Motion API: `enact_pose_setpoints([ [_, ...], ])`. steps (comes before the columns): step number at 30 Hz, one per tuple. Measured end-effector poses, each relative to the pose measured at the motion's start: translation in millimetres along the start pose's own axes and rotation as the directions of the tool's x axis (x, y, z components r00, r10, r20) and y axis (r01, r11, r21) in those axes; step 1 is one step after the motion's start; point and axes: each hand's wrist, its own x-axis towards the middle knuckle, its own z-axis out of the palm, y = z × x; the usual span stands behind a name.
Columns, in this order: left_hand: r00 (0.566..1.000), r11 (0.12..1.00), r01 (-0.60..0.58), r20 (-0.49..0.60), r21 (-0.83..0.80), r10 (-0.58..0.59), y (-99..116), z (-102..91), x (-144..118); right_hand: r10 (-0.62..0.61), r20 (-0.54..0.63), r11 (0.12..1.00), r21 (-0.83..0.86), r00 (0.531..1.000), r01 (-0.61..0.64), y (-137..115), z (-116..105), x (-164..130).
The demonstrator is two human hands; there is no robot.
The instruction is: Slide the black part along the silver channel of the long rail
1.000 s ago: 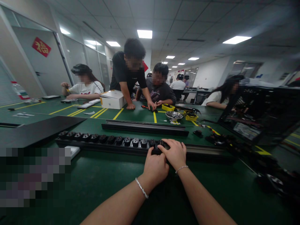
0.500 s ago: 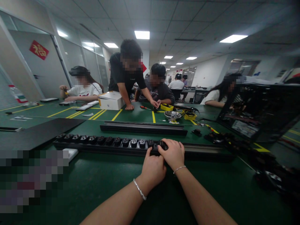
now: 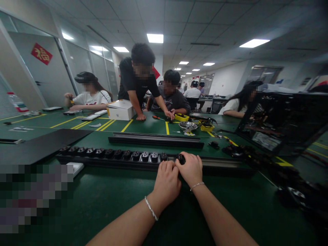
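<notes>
A long black power strip rail (image 3: 107, 158) with a row of several black sockets lies across the green table (image 3: 107, 201) in front of me. My left hand (image 3: 167, 182) and my right hand (image 3: 190, 168) sit side by side on the rail, just right of the socket row. Both hands press on a black socket module (image 3: 180, 158) at the row's right end; the right fingers curl over it. Each wrist wears a thin bracelet.
A second black rail (image 3: 155, 139) lies behind the first. A flat black panel (image 3: 38, 143) is at left, a black open chassis (image 3: 284, 123) at right, cables (image 3: 294, 191) near it. Several people work across the table by a white box (image 3: 120, 110), yellow trays and a metal bowl (image 3: 188, 126).
My left hand has slid up onto the rail beside the right hand. The view has drifted slightly; the socket row sits a little lower left.
</notes>
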Motion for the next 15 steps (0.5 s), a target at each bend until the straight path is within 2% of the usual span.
enact_pose_setpoints([
  [5, 0.999, 1.000, -0.013, -0.032, 0.011, 0.013, -2.8, 3.1, -1.0, -0.008, -0.009, 1.000, 0.010, 1.000, 0.009, 1.7, 1.5, -1.2],
  [15, 1.000, 1.000, -0.020, 0.006, 0.025, 0.019, -5.1, 3.6, 0.2, 0.026, -0.027, 1.000, -0.015, 0.999, -0.026, -1.7, 0.9, -0.9],
])
